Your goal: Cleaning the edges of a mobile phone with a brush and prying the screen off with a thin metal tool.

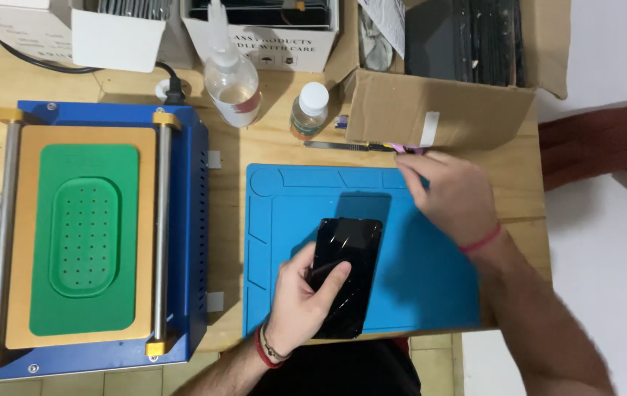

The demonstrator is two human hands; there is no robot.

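My left hand (300, 297) gripped the black phone (344, 275) firmly on the blue mat (431, 279), while my right hand (447, 192), fingers curled, reached the metal tool (343, 146) at the mat's far edge.

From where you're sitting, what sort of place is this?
Probably a small phone-repair bench. A blue silicone work mat lies on a wooden table, a blue heated separator machine stands beside it, and the left hand holds a black phone screen over the mat while the right hand reaches toward a slim metal tool.
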